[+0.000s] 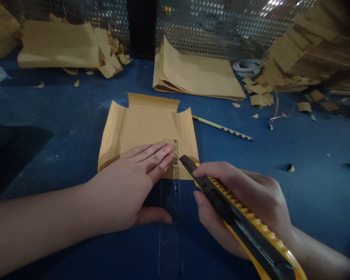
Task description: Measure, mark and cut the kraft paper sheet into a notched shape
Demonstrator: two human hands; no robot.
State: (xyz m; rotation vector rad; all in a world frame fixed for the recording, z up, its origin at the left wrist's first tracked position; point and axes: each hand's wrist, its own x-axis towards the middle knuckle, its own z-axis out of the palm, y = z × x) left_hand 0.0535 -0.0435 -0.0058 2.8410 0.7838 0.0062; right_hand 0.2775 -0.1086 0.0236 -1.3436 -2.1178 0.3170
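Note:
A sheet of brown paper (148,122) with its side and far flaps creased upward lies in front of me. Over its near right part rests a clear plastic ruler (175,163), which runs towards me past the paper's edge. My left hand (134,171) lies flat, its fingers pressing the ruler onto the paper and its thumb lower down by the ruler. In my right hand (245,198) is a yellow and black utility knife (236,217). The blade tip is close to the ruler's right edge; whether it touches the paper I cannot tell.
A spotted pencil (224,129) lies right of the paper. Behind stand folded brown paper (198,74), a paper bundle (58,42), a tape roll (247,67) and a heap of scraps (306,50). A perforated metal panel (192,27) closes off the blue table (64,132).

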